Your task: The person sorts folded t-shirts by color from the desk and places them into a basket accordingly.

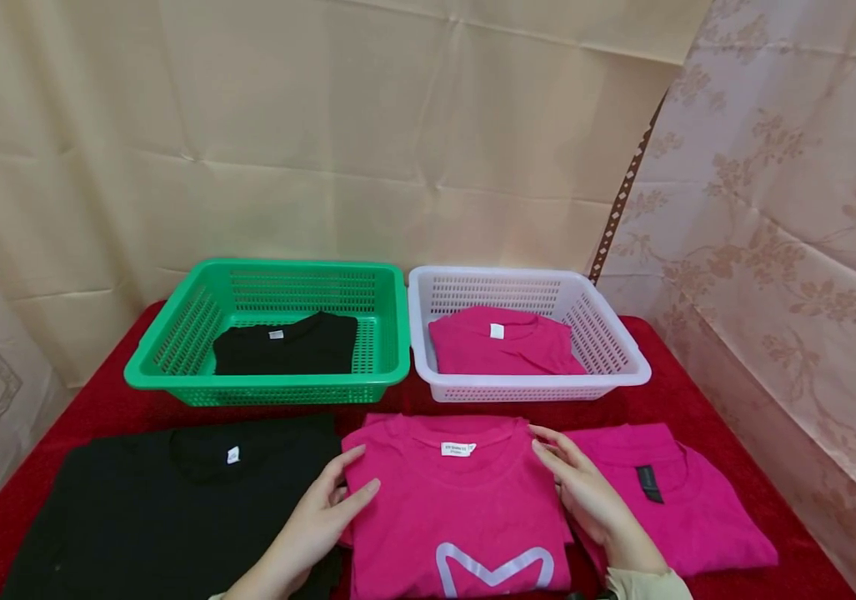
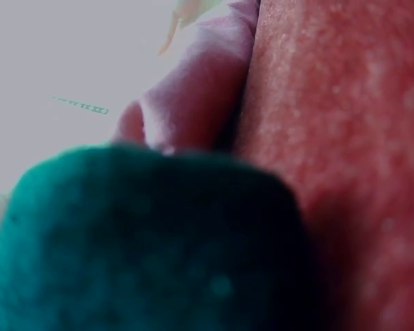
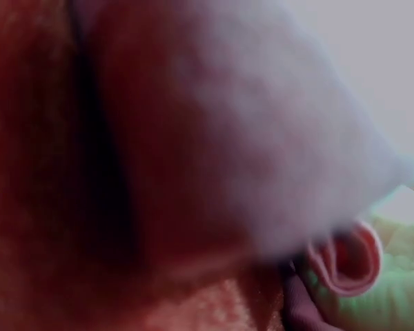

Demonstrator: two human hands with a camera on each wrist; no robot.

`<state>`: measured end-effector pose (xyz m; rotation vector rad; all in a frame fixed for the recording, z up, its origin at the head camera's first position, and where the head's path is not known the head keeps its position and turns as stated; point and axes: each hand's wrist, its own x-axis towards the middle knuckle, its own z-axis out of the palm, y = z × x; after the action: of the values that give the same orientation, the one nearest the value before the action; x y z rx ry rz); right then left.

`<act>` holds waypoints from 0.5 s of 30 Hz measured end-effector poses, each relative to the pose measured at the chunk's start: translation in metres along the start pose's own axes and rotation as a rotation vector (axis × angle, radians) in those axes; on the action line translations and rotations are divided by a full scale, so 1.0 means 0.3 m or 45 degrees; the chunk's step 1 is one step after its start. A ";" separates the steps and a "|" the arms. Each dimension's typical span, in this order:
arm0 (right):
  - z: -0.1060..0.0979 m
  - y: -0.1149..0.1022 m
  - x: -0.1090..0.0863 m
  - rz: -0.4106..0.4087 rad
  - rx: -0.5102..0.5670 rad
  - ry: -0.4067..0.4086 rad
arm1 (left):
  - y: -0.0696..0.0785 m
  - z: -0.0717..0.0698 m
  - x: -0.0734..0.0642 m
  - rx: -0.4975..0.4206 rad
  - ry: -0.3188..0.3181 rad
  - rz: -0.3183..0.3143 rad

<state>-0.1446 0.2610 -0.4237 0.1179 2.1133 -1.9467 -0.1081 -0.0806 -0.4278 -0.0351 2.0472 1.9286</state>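
A folded pink T-shirt (image 1: 465, 500) with a white neck label and a pale printed outline lies at the front middle. My left hand (image 1: 315, 512) is at its left edge, thumb and forefinger spread apart over the cloth. At the opposite edge, my right hand (image 1: 585, 492) touches the shirt near the shoulder with fingers extended. Pink cloth (image 2: 200, 83) runs up close in the left wrist view, partly behind a blurred dark shape. In the right wrist view, a rolled fold of pink cloth (image 3: 348, 262) sits beside the hand (image 3: 393, 289).
A black T-shirt (image 1: 150, 508) lies at left and another pink shirt (image 1: 705, 508) at right, partly behind my right hand. Behind stand a green basket (image 1: 270, 381) holding a folded black shirt (image 1: 285, 346) and a white basket (image 1: 540, 381) holding a folded pink shirt (image 1: 503, 346).
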 end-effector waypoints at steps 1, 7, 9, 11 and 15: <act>0.000 0.001 0.000 0.002 -0.002 0.000 | -0.002 -0.001 0.002 0.001 -0.008 0.000; -0.011 0.018 0.001 0.024 -0.008 -0.107 | -0.016 -0.012 0.014 0.007 -0.068 0.014; -0.017 0.025 0.003 0.027 -0.009 -0.143 | -0.022 -0.018 0.017 -0.003 -0.094 0.027; -0.022 0.031 0.004 0.040 -0.006 -0.163 | -0.027 -0.026 0.019 -0.012 -0.130 0.037; -0.028 0.043 0.004 0.056 0.009 -0.227 | -0.037 -0.039 0.020 -0.036 -0.185 0.067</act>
<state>-0.1438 0.2704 -0.4358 -0.0079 1.9731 -1.8657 -0.1136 -0.0917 -0.4397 0.1493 1.9445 1.9310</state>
